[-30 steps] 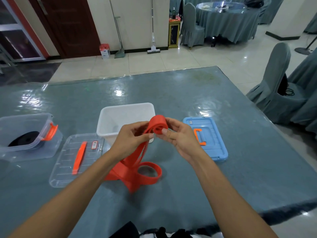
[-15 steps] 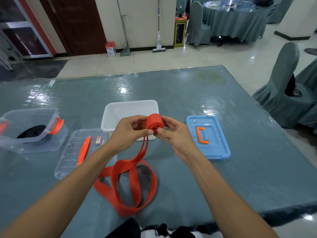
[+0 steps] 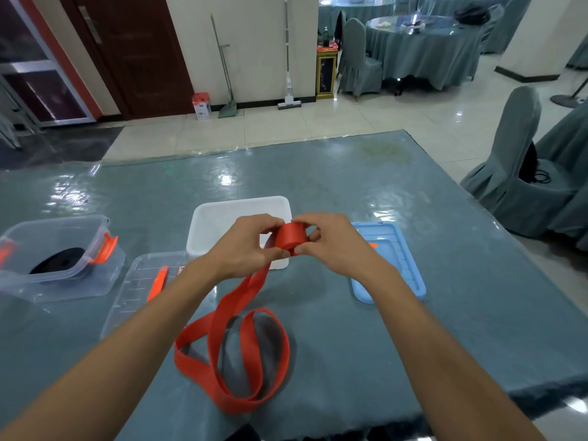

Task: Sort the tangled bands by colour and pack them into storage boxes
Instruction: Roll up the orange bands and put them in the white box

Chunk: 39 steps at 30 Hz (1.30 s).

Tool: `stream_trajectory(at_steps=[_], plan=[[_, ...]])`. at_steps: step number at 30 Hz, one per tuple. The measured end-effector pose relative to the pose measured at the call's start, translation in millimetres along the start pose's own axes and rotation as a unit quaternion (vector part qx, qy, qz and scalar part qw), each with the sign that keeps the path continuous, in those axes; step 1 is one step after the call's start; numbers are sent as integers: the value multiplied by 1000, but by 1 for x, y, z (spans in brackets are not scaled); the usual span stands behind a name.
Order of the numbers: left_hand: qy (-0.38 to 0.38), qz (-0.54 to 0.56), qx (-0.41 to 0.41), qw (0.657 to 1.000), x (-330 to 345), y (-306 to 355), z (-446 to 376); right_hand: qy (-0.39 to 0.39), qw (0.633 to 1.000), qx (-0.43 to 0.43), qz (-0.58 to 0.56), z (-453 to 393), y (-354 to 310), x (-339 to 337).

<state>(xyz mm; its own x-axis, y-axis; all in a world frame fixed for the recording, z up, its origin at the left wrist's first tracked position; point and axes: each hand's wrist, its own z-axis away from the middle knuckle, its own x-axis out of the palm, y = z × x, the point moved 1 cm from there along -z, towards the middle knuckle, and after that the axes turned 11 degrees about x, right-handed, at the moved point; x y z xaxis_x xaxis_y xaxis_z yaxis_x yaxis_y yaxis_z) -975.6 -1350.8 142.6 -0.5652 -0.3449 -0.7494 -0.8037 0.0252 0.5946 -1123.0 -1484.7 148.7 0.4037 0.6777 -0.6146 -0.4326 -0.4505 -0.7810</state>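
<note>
Orange band (image 3: 235, 338) is rolled into a coil pinched between left hand (image 3: 245, 246) and right hand (image 3: 331, 243) above the white box (image 3: 203, 224); its tail loops on the table (image 3: 381, 192). Fingers hide the coil's ends; the blue lid (image 3: 401, 265) is partly covered.

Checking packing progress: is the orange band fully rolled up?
Partly rolled: both hands hold a coil of the orange band, while loose loops lie on the table.
</note>
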Motion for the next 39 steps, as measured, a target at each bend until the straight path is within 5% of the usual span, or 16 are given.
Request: stream_trajectory(at_steps=[5,11,21,28,33,36,39], plan=[[105,125,-27,986,7,2,12,30,984,4,-176,2,12,8],[120,167,-50,977,0,-1,23,-27,920,9,-391,6,7,32],[61,172,-66,981,-3,-27,53,-84,969,22,-230,9,1,49],[177,302,-67,934,-2,-29,63,-73,884,45,-460,11,-13,76],[177,333,-63,924,-13,-46,79,-61,852,80,-513,12,-27,110],[159,277,-73,945,-27,-62,90,-45,907,71,-413,10,-36,121],[90,157,-45,982,-42,-74,98,22,996,37,-84,8,-47,119]])
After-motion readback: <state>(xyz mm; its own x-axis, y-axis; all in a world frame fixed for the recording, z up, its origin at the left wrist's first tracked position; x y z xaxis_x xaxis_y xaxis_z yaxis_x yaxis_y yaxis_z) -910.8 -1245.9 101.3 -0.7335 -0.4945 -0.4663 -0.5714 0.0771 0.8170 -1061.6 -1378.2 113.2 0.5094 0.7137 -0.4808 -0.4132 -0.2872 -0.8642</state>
